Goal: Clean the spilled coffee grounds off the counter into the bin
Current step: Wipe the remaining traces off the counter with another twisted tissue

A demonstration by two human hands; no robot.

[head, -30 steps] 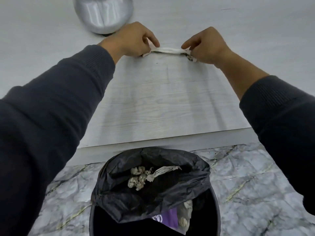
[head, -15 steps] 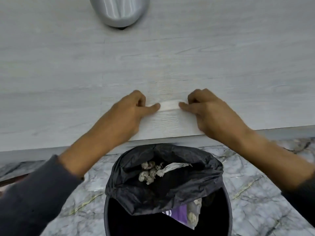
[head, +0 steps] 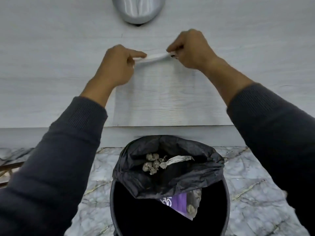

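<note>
A narrow folded white paper towel (head: 156,57) is stretched between both hands on the pale wood-grain counter (head: 51,65). My left hand (head: 117,65) pinches its left end and my right hand (head: 190,48) pinches its right end, where a small dark smudge shows. No loose coffee grounds are visible on the counter. Below the counter edge stands a black bin (head: 170,210) lined with a black bag (head: 196,174), holding crumpled paper and a purple wrapper.
A shiny metal vessel (head: 138,9) stands on the counter beyond the hands. The counter's front edge (head: 170,126) runs just above the bin. The floor (head: 255,193) is marbled grey tile.
Both hands slid the towel back away from the counter's front edge toward the metal vessel, with the towel stretched between them.
</note>
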